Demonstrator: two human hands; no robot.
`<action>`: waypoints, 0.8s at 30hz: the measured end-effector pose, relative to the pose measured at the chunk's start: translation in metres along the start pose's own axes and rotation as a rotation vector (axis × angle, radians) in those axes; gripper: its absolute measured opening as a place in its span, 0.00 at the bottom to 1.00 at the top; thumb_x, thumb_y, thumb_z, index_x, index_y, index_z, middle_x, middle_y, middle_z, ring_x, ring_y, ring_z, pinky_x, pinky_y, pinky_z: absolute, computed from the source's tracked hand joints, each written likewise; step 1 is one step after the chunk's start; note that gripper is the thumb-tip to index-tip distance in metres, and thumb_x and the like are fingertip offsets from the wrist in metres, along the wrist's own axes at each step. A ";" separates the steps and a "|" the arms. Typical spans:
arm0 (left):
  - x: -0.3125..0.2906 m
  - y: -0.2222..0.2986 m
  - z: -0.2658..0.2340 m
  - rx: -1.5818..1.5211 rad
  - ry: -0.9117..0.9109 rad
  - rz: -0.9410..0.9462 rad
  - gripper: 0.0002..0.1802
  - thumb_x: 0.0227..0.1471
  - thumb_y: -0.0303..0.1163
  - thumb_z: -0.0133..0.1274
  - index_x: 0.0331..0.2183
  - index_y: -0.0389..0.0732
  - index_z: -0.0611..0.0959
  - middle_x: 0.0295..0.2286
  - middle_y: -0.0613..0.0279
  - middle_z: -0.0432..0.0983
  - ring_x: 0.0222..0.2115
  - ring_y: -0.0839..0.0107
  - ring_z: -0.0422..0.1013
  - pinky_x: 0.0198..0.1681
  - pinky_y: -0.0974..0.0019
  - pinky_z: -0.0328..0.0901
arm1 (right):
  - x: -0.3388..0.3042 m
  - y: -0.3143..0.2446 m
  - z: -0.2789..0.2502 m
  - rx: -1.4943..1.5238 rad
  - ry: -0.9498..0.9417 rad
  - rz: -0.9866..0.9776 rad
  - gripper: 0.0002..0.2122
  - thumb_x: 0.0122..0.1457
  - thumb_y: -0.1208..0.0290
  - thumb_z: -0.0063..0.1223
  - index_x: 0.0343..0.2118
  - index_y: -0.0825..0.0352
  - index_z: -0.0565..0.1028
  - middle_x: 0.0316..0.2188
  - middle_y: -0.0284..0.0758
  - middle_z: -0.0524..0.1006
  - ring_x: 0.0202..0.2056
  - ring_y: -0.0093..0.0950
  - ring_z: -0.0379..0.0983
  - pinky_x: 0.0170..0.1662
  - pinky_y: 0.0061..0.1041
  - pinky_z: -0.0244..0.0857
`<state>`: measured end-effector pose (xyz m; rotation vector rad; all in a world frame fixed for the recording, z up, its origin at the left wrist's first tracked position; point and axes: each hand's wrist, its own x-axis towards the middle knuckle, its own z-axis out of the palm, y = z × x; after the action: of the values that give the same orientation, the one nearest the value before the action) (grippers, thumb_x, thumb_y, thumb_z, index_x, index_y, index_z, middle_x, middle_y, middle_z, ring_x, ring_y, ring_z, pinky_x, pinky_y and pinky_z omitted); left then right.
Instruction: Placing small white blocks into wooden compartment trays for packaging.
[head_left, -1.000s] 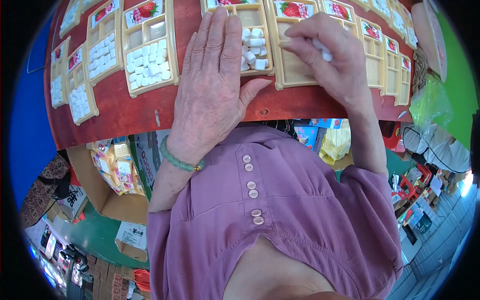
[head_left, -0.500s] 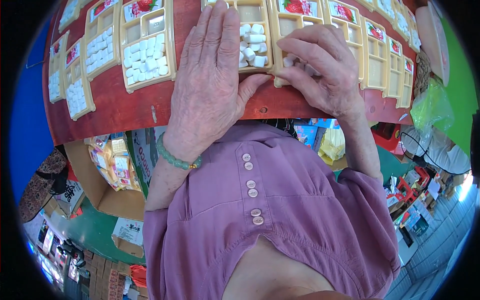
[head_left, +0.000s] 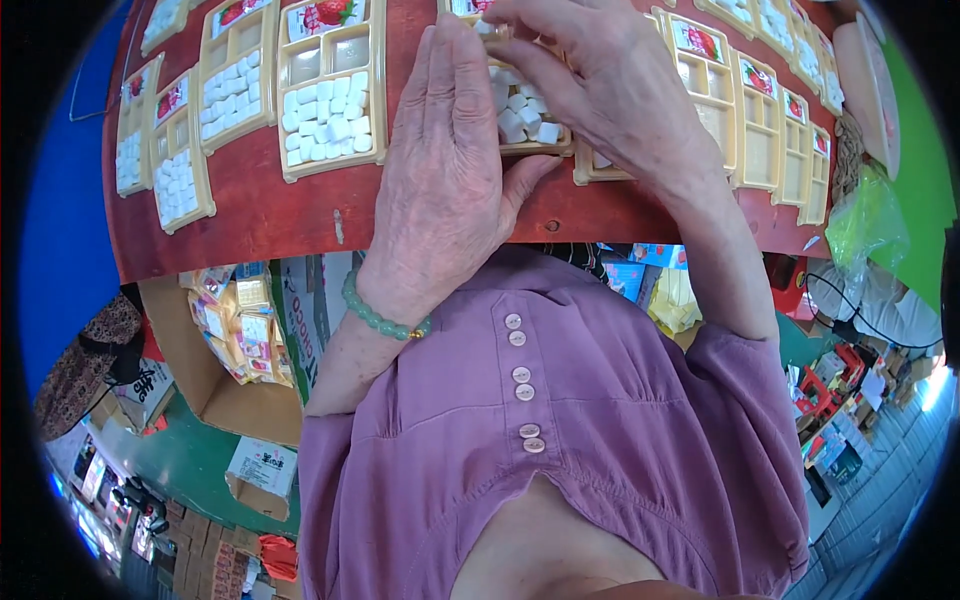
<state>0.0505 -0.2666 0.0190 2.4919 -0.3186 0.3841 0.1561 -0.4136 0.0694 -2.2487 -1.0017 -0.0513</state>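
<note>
My left hand (head_left: pixel 440 185), with a green bead bracelet (head_left: pixel 375 315) on its wrist, lies flat with fingers stretched along the left side of a cream plastic tray (head_left: pixel 540 150). White marshmallows (head_left: pixel 516 118) fill that tray's near compartment. Over the same tray reaches my right hand (head_left: pixel 625 95), thumb and forefinger closing around a small white marshmallow (head_left: pixel 485 28) above a far compartment. The right hand hides much of the tray and of the neighbouring tray to its right.
Similar trays stand in rows on the red table (head_left: pixel 300 220). A left-hand tray (head_left: pixel 378 100) has marshmallows and a strawberry-printed packet (head_left: pixel 325 15); trays on the right (head_left: pixel 758 140) have bare compartments. Below the table edge, a cardboard box (head_left: pixel 225 395) holds packaged goods.
My right hand has moved from the right neighbouring tray up and left to the far compartments of the tray beside my left hand. The view has shifted slightly; my left hand keeps its pose.
</note>
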 end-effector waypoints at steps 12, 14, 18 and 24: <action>-0.024 -0.001 0.002 -0.150 0.058 -0.027 0.58 0.47 0.31 0.69 0.69 0.29 0.50 0.67 0.32 0.48 0.67 0.38 0.53 0.68 0.48 0.54 | 0.006 0.006 0.003 -0.148 0.013 -0.047 0.05 0.58 0.75 0.59 0.31 0.71 0.76 0.30 0.42 0.75 0.36 0.43 0.74 0.42 0.40 0.65; -0.030 -0.002 -0.001 -0.117 0.040 -0.020 0.57 0.48 0.32 0.68 0.69 0.29 0.50 0.67 0.32 0.47 0.67 0.38 0.53 0.68 0.47 0.54 | -0.004 -0.004 -0.019 -0.062 0.061 -0.016 0.05 0.58 0.76 0.60 0.31 0.71 0.77 0.28 0.41 0.75 0.34 0.42 0.74 0.40 0.39 0.66; -0.035 -0.003 -0.002 -0.039 0.017 -0.005 0.54 0.51 0.36 0.66 0.69 0.30 0.52 0.68 0.34 0.47 0.67 0.40 0.53 0.68 0.47 0.55 | -0.034 -0.003 -0.044 0.046 -0.011 0.444 0.05 0.59 0.76 0.62 0.33 0.72 0.79 0.27 0.37 0.77 0.30 0.31 0.74 0.34 0.31 0.66; -0.035 -0.002 -0.005 0.018 0.006 0.020 0.49 0.54 0.36 0.64 0.68 0.32 0.57 0.68 0.40 0.51 0.67 0.42 0.53 0.68 0.46 0.55 | -0.093 0.034 -0.051 0.167 -0.036 0.302 0.05 0.62 0.77 0.59 0.39 0.71 0.82 0.36 0.30 0.80 0.39 0.20 0.76 0.44 0.22 0.68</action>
<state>0.0173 -0.2574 0.0094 2.5061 -0.3390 0.4044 0.1247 -0.5201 0.0634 -2.2267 -0.6483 0.1974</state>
